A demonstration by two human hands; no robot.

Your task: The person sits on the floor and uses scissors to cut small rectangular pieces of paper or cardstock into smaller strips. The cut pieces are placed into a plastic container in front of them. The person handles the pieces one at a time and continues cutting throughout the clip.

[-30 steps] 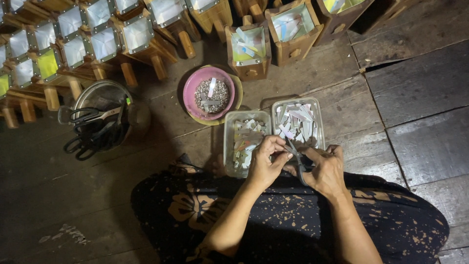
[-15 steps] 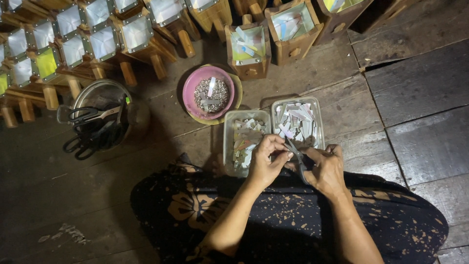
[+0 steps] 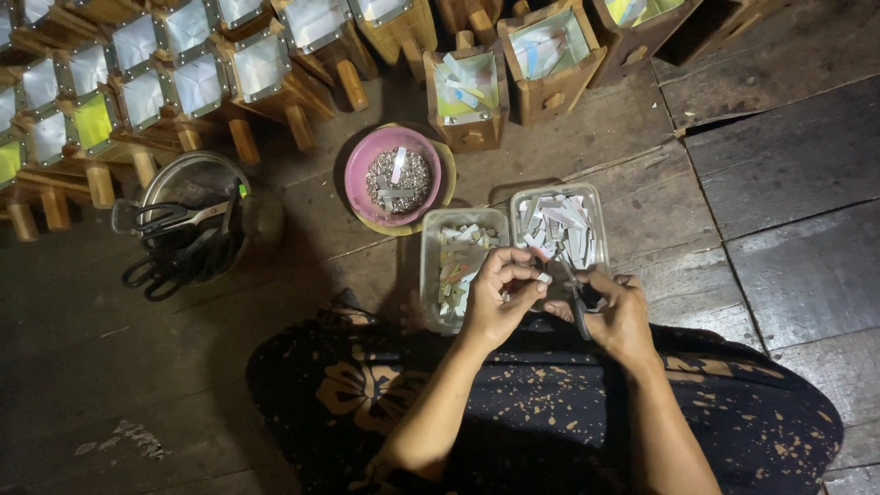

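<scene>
1. Two clear plastic trays sit side by side on the wooden floor (image 3: 788, 174), just in front of the person's lap. The left tray (image 3: 438, 275) holds a loose mix of small strips, white with some coloured. The right tray (image 3: 598, 203) holds pale strips, mostly white and grey.
2. One pink bowl (image 3: 365, 163), set on a yellowish dish, lies beyond the left tray. It is filled with fine grey scraps, with a few white strips on top.
3. One round metal pot (image 3: 197, 174) stands to the left. Dark-handled scissors lie across and around it; at least two pairs, exact count unclear.
4. Along the far edge stand small wooden box frames (image 3: 463, 92) with pale panels. About a dozen are in view; two or three hold loose paper pieces.
5. Left hand (image 3: 500, 293): fingers curled, tips pinching a small pale strip (image 3: 544, 277) above the gap between the two trays.
6. Right hand (image 3: 621, 312): closed around the handles of a pair of scissors (image 3: 573, 284), blades pointing up toward the strip.
7. The strip is short, whitish and narrow. It is too small to tell whether the blades touch it.
8. The hands are close together, nearly touching, over the near rims of the trays.
</scene>
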